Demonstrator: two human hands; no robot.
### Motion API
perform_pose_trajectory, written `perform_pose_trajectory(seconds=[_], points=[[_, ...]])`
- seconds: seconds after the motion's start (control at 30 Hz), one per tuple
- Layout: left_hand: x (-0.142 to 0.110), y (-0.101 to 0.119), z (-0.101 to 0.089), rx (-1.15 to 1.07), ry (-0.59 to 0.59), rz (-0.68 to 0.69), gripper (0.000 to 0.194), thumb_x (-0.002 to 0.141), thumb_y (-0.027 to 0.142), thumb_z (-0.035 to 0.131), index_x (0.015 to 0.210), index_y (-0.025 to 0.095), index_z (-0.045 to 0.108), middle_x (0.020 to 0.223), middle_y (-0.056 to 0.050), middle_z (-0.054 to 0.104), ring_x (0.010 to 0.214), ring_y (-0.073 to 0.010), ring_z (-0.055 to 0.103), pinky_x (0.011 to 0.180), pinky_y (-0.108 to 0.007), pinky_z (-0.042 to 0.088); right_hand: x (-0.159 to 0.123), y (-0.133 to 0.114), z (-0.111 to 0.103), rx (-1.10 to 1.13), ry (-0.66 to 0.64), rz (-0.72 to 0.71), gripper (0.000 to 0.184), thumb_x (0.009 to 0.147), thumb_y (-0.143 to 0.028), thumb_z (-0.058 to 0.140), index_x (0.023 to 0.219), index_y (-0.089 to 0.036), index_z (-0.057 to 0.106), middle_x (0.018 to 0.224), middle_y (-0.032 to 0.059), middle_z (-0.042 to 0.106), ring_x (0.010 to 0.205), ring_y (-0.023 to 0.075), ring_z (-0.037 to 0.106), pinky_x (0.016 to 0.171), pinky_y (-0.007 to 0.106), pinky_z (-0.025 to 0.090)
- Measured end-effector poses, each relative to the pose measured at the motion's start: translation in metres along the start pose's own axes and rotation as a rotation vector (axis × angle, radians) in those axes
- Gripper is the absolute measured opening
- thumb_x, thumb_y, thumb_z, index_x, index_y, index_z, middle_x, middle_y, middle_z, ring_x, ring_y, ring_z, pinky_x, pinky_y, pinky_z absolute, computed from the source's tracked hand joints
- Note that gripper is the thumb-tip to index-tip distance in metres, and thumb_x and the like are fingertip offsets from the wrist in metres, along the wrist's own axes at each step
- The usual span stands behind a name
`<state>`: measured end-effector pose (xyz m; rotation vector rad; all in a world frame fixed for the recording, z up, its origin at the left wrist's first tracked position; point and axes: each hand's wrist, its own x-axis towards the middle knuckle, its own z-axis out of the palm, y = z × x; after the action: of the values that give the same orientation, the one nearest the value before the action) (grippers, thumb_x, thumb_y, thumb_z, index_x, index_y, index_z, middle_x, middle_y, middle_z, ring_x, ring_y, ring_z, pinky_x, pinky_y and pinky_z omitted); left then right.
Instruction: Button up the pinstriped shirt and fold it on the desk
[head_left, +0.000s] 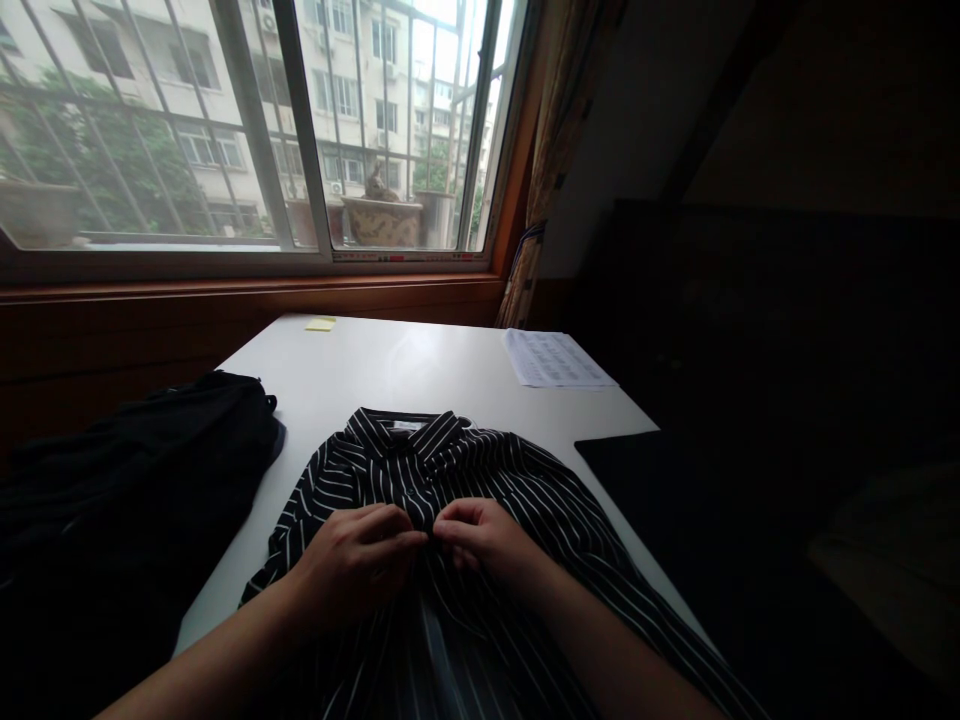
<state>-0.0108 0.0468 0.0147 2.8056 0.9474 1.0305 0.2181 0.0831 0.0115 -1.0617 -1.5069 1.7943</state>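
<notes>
A black shirt with white stripes [525,480] lies spread face up, its collar toward the window. My left hand [364,550] is closed in a pinch on the shirt's front edge, below the collar. Close beside it, my right hand [487,540] pinches the other side of the front opening. The two sets of fingertips nearly meet at the middle of the shirt. Any button between them is hidden or too small to make out. Below my hands the front parts in a dark gap.
The shirt rests on a white table [360,365]. Dark clothing [142,470] is heaped on the left. Printed papers [559,358] lie at the back right, a yellow sticky note [320,324] at the back left. A dark flat item [637,480] covers the right edge. Behind stands a barred window [315,130].
</notes>
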Motion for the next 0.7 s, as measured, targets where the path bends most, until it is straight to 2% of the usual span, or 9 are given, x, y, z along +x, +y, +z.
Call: perform_pose_trajectory(seconds=[0.17, 0.33, 0.6, 0.7], points=[[0.001, -0.004, 0.003, -0.001, 0.03, -0.066, 0.019, 0.097, 0.016, 0.053, 0.113, 0.021, 0.063, 0.099, -0.004, 0.066, 0.076, -0.0131, 0.064, 0.062, -0.024, 0.051, -0.001, 0.0, 0.0, -0.003, -0.005, -0.009, 0.021, 0.081, -0.035, 0.072, 0.083, -0.014, 0.07, 0.061, -0.0034, 0.06, 0.048, 0.0067, 0.051, 0.045, 0.018, 0.034], [0.001, -0.007, 0.01, 0.01, -0.021, -0.082, 0.022, 0.1, 0.023, 0.052, 0.12, 0.024, 0.06, 0.104, -0.005, 0.066, 0.085, -0.0151, 0.066, 0.069, -0.026, 0.055, -0.001, 0.003, -0.001, -0.048, -0.019, -0.026, 0.022, 0.083, -0.036, 0.072, 0.085, -0.014, 0.071, 0.06, -0.0038, 0.059, 0.049, 0.007, 0.051, 0.046, 0.019, 0.034], [-0.002, -0.008, 0.01, 0.03, -0.016, -0.07, 0.013, 0.1, 0.021, 0.052, 0.105, 0.022, 0.064, 0.093, -0.002, 0.064, 0.073, -0.0127, 0.062, 0.06, -0.023, 0.048, -0.004, 0.001, 0.003, -0.116, -0.013, -0.061, 0.022, 0.084, -0.038, 0.072, 0.087, -0.015, 0.071, 0.066, -0.0026, 0.061, 0.053, 0.0087, 0.053, 0.049, 0.02, 0.038], [-0.002, -0.007, 0.01, 0.022, -0.017, -0.09, 0.012, 0.1, 0.021, 0.052, 0.103, 0.022, 0.064, 0.093, -0.002, 0.063, 0.072, -0.0123, 0.061, 0.06, -0.023, 0.048, -0.006, 0.0, 0.007, -0.194, 0.04, -0.115, 0.018, 0.085, -0.035, 0.071, 0.087, -0.017, 0.071, 0.071, -0.0018, 0.063, 0.058, 0.0105, 0.056, 0.054, 0.022, 0.042]])
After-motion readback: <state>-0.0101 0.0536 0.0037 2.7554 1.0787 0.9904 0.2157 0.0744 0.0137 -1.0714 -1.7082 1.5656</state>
